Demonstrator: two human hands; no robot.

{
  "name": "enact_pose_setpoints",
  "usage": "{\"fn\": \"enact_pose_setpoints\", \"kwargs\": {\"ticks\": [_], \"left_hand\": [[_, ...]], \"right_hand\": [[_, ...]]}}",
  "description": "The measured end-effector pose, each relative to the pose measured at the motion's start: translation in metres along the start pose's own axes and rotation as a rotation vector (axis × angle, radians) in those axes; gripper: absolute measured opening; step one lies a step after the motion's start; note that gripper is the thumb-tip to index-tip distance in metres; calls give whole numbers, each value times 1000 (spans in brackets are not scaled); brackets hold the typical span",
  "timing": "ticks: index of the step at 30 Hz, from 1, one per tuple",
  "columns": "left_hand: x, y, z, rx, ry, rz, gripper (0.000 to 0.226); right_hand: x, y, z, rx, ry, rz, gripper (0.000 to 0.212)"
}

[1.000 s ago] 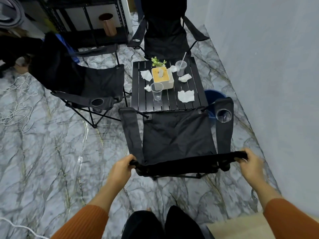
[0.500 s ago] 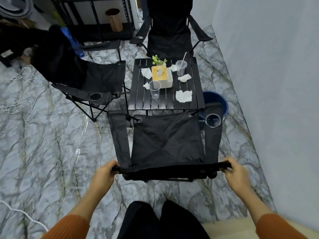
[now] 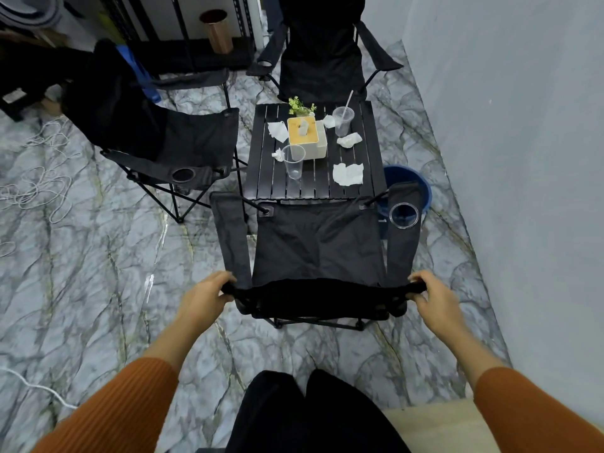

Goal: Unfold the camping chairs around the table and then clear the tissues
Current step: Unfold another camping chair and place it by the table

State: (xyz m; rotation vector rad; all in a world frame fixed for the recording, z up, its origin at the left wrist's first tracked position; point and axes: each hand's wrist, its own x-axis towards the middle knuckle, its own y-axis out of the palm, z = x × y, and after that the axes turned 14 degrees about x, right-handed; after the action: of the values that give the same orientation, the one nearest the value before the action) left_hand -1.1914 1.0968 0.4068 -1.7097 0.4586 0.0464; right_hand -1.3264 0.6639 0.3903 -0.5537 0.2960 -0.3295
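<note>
A black camping chair (image 3: 317, 243) stands unfolded in front of me, its seat facing the black slatted table (image 3: 261, 181). My left hand (image 3: 204, 294) grips the left top corner of its backrest. My right hand (image 3: 433, 297) grips the right top corner. A second chair (image 3: 196, 138) stands unfolded left of the table and a third chair (image 3: 322, 60) beyond it. Several crumpled white tissues lie on the table, the largest (image 3: 348, 173) near the front right, others (image 3: 277, 130) around a tissue box (image 3: 307, 137).
Two clear plastic cups (image 3: 293, 161) stand on the table, one (image 3: 342, 120) with a straw, plus a small plant (image 3: 300, 106). A blue bin (image 3: 408, 184) sits right of the table by the grey wall. Black shelving (image 3: 183, 34) stands behind; white cords (image 3: 36, 191) lie on the floor at left.
The chair and both hands have shifted slightly left and back from the table as the view moved; my grip on the backrest corners is unchanged.
</note>
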Motion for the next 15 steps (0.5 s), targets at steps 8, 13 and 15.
{"fn": "enact_pose_setpoints", "kwargs": {"ticks": [8,13,15], "left_hand": [[-7,-16,-3,100,178,86,21],[3,-35,-7,126,176,253,34],[18,-52,-10,144,187,342,45]], "right_hand": [[9,-27,9,-308,-132,309,17],[17,-31,22,-355,-71,433,11],[30,-39,38,-308,1,560,5]]}}
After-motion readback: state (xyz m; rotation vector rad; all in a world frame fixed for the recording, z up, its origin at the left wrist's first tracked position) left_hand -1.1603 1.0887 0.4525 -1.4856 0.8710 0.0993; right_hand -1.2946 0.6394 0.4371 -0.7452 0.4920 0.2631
